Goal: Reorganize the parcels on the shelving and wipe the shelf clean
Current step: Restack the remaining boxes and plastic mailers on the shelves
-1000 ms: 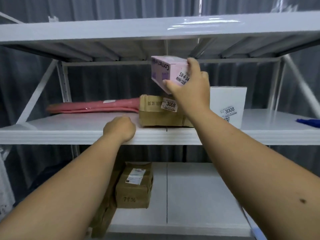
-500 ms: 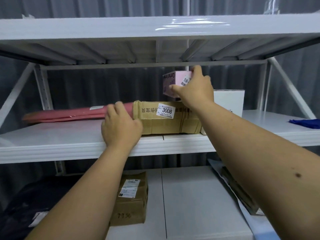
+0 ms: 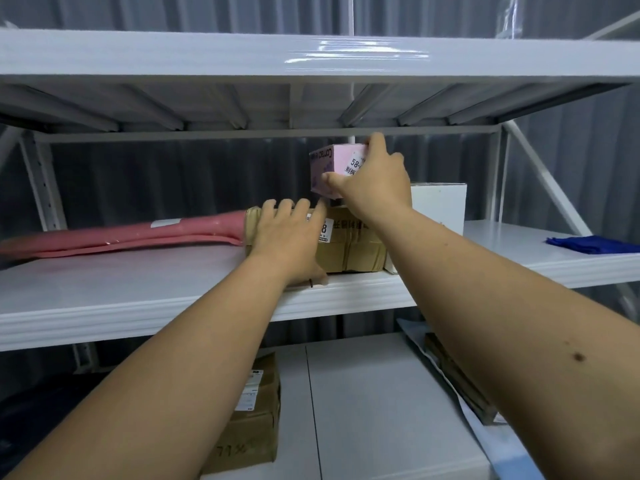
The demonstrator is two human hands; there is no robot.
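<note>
Sliding further over the brown box [image 3: 349, 244] on the middle shelf [image 3: 138, 289], her left hand [image 3: 289, 237] is lying flat; right hand [image 3: 375, 178] is gripping the pink box [image 3: 327, 166] above, best set down squarely.

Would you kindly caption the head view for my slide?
Right hand holds a pink box above the brown carton that the left hand touches.

dim, soft-focus, glare on top shelf [image 3: 346, 53]
</note>
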